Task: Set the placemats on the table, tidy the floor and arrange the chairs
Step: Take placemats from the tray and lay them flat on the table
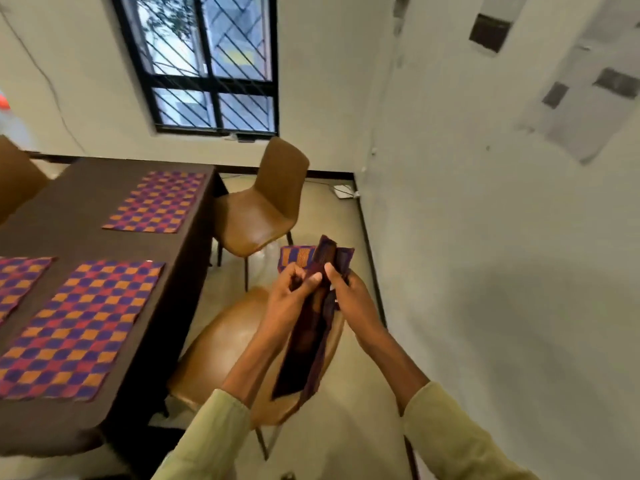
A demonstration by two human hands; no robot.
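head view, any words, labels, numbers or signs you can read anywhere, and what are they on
No text reads in this view.
White paper sheets with dark patches on the right wall: motion-blurred, illegible.
Checkered orange, red and purple placemats on the dark brown table: pattern only, no lettering.
Folded placemats gripped by the left hand and right hand: no label visible.
Small white device on the floor by the wall: too small to tell.

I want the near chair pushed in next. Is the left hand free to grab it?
Probably not yet: the left hand and right hand both grip the folded placemats, held above the near chair.
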